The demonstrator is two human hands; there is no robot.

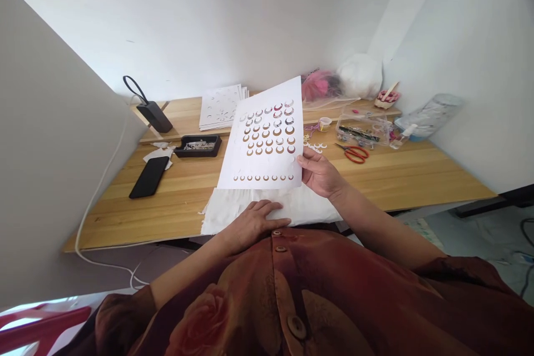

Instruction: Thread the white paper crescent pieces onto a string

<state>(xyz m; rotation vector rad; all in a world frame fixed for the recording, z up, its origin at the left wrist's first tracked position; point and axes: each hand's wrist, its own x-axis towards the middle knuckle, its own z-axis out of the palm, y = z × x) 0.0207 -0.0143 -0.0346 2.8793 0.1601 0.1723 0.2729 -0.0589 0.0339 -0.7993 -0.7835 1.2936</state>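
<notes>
My right hand pinches the right edge of a white sheet and holds it raised and tilted over the table. Rows of crescent-shaped cut-outs run across the sheet, with the wood and other things showing through them. Flat on a white cloth or padding at the table's front edge rests my left hand, its fingers stretched out and holding nothing. Small white crescent pieces lie on the table just beyond my right hand, partly hidden by the sheet.
Red-handled scissors and a clear plastic box lie to the right. On the left are a black phone, a black tray of small pieces and a dark speaker-like block. Stacked perforated sheets lie at the back.
</notes>
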